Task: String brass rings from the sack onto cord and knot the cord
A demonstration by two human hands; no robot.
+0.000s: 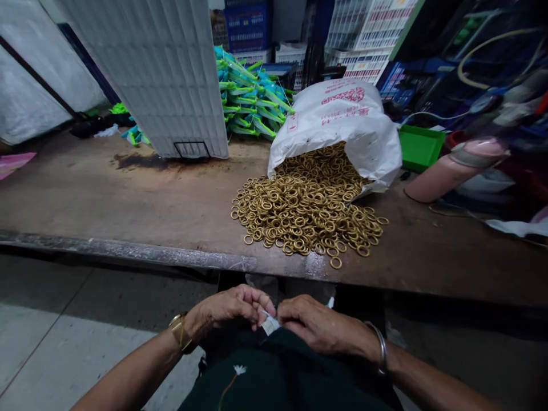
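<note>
Close together in front of my body, below the table's front edge, my two hands meet at a small white piece. My left hand, with a gold watch at its wrist, pinches this piece between thumb and fingers. Fingers curled, my right hand touches its other side; a bit of white also shows behind that hand. What the piece is I cannot make out. Beyond the hands, a heap of brass-coloured rings spills from the open mouth of a white sack lying on the table.
The brown table spans the view. On it stand a tall white ribbed panel, a pile of green and teal pieces, a green tray and a pink cylinder. Blue and white crates are stacked behind.
</note>
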